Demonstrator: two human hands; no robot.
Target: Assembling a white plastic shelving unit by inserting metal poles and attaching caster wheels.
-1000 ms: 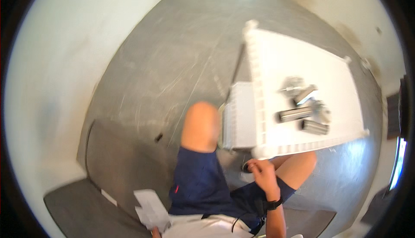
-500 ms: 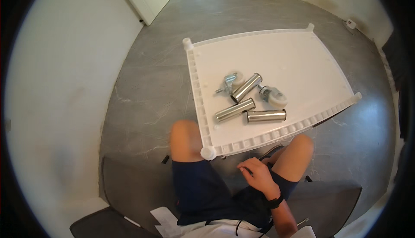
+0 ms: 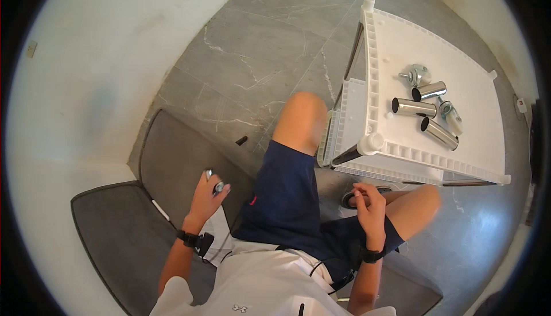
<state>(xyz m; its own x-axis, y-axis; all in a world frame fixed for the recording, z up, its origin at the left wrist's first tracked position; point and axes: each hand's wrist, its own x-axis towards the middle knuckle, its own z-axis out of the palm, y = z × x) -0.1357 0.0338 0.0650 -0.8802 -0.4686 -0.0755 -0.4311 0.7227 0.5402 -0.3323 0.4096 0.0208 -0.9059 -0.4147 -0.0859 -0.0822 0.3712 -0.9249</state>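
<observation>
Off to the left, my left hand [image 3: 205,196] is closed around a small shiny metal part [image 3: 217,187]. The fingers cover most of it, so its kind cannot be made out. My right hand [image 3: 372,207] hovers over my right thigh, loosely bent with the thumb apart and nothing visible in it. At the right stands a white plastic shelf unit [image 3: 396,147]. On its top lie three short chrome tubes [image 3: 414,107] and two caster wheels [image 3: 453,118] with threaded stems. Neither hand touches them.
A dark grey cushioned seat [image 3: 178,138] spreads at the left, with a white pen-like stick [image 3: 160,210] on it. White paper [image 3: 218,233] lies beside my left forearm. A small black piece [image 3: 241,140] rests near my left knee. A wall socket [image 3: 31,49] is at far left.
The view has swung left, so the shelf unit now appears farther right. My left hand has come into view holding the metal part. My right hand stays over my right thigh.
</observation>
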